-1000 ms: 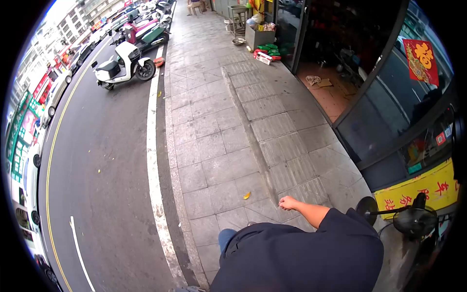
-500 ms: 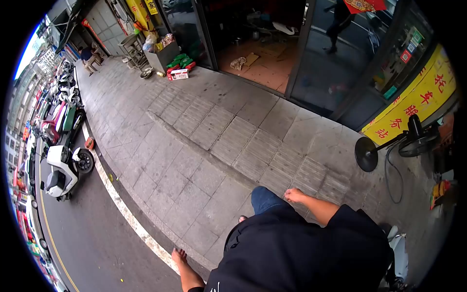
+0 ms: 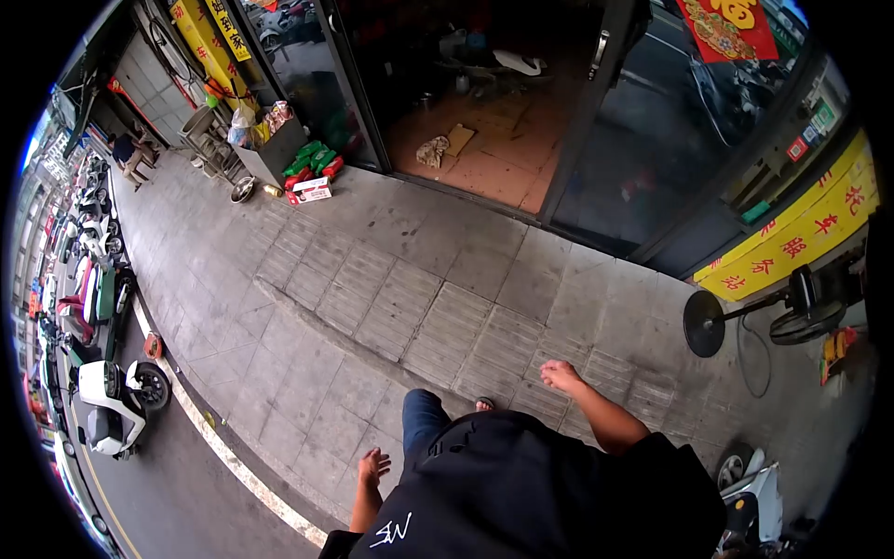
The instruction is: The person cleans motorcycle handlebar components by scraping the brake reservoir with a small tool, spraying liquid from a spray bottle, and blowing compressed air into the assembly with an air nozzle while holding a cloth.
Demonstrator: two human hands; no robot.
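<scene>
Over the grey paving in the lower middle, my left hand [image 3: 374, 466] hangs beside my blue-jeaned leg [image 3: 424, 419], with its fingers apart and nothing in it. My right hand [image 3: 560, 375] is held out in front of my dark shirt [image 3: 549, 489], above the ribbed paving tiles [image 3: 484, 335]. Its fingers are curled loosely closed, and no object shows in them. Neither hand touches anything. One sandalled foot [image 3: 484, 403] shows between the hands, at the front of the shirt.
Ahead is an open shop doorway [image 3: 484, 140]. A black fan [image 3: 808, 303] stands at right, above a partly visible scooter [image 3: 759, 503]. At left are a white scooter [image 3: 112, 401], a metal bin [image 3: 270, 158] and a red-white box [image 3: 309, 191]. A person sits far off [image 3: 126, 154].
The view has swung right, from along the street toward the doorway. My left hand, out of view at first, has appeared and risen closer to my leg. My right hand stays out in front.
</scene>
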